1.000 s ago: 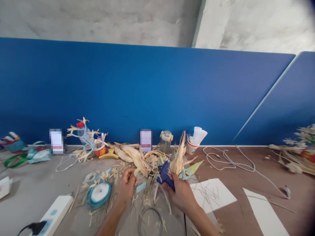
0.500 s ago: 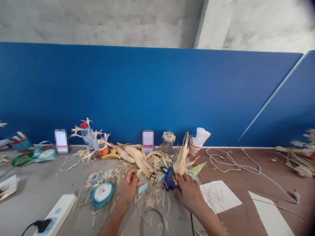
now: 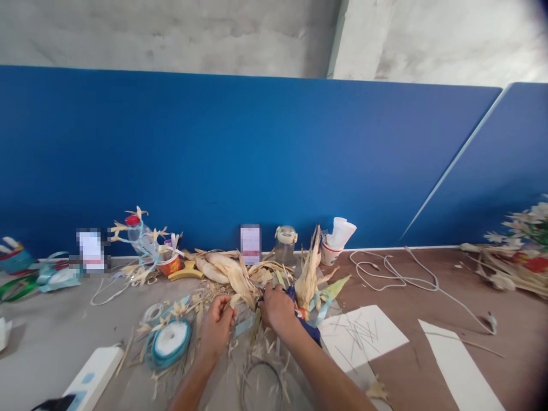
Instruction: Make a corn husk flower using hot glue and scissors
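Observation:
My left hand (image 3: pixel 217 325) is closed in a pinch on a small pale strip of corn husk (image 3: pixel 235 299) above the littered table. Just right of it, my right hand (image 3: pixel 277 308) reaches down into the scraps, beside a small dark object (image 3: pixel 259 300) that I cannot make out. Its fingertips are hidden. Under my right wrist lies a blue glue gun (image 3: pixel 311 331), partly covered by the arm. Dried corn husks (image 3: pixel 233 271) lie beyond both hands, and a husk bundle (image 3: pixel 309 274) stands right of them. A spool of blue ribbon (image 3: pixel 171 342) rests to the left.
A clear jar (image 3: pixel 285 245), a propped phone (image 3: pixel 250 244) and a paper cup (image 3: pixel 331 252) line the blue partition (image 3: pixel 257 148). White paper with thin sticks (image 3: pixel 363 337) lies right, near a white cable (image 3: pixel 398 277). A power strip (image 3: pixel 96 377) sits front left.
My right hand has left the glue gun's side and moved left and farther in, over the scraps. My left hand keeps its pinch on the husk strip. The view has shifted slightly right.

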`<state>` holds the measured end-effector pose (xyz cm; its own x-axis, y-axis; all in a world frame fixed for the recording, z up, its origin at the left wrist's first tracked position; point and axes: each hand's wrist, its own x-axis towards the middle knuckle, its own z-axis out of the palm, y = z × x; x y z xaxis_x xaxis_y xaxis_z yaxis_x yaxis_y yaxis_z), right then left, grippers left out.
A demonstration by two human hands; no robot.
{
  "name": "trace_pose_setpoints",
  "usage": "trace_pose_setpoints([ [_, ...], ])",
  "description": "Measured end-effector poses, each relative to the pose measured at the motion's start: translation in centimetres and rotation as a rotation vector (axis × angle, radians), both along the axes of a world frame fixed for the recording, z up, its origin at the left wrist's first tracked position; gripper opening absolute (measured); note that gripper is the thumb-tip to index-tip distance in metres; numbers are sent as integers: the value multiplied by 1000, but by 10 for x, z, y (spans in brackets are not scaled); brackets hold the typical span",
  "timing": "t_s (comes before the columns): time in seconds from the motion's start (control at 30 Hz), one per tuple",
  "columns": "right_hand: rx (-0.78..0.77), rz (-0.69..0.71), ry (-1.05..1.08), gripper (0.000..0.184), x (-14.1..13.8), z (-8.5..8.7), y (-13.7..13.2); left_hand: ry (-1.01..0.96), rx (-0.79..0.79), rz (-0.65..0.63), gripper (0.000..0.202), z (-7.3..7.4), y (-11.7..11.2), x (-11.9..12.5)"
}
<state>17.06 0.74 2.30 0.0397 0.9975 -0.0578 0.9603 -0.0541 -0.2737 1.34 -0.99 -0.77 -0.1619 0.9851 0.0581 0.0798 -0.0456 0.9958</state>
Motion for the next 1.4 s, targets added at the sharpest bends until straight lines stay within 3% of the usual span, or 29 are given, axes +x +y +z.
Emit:
trace_pose_setpoints([
  [0.23, -8, -4, 5, 47, -4, -4, 4, 3, -18, -9, 20, 2, 0, 1],
  [0.43, 118, -1, 116, 54, 1, 5, 3, 9, -9, -13, 17, 1, 0, -1],
  [0.53, 334, -65, 496, 62, 13, 9, 5, -12, -6, 0, 18, -1, 1, 1],
  [0.6, 433, -14, 812, 66, 22, 9, 4, -22, 3, -2, 17, -2, 1, 2],
  [0.7, 259, 193, 1183, 45, 29, 5, -7, 9, 17, -7, 13, -3, 1, 2],
  [0.83, 28, 268, 1311, 40, 24, -2, -28, 314, 182, 70, 10, 0, -3, -3],
  [1.0, -5, 72, 1481, 42, 7, -2, -30, 773, 520, 103, 15, 1, -10, -10],
  [1.13, -147, -34, 1642, 43, -7, 0, -20, 1010, 772, 92, 14, 4, -15, -9],
  [1.23, -182, -80, 1672, 41, -17, -3, -17, 1072, 844, 70, 15, 6, -16, -6],
  [1.4, -173, -164, 1777, 47, -21, -10, -19, 960, 784, 50, 17, 2, -14, -3],
])
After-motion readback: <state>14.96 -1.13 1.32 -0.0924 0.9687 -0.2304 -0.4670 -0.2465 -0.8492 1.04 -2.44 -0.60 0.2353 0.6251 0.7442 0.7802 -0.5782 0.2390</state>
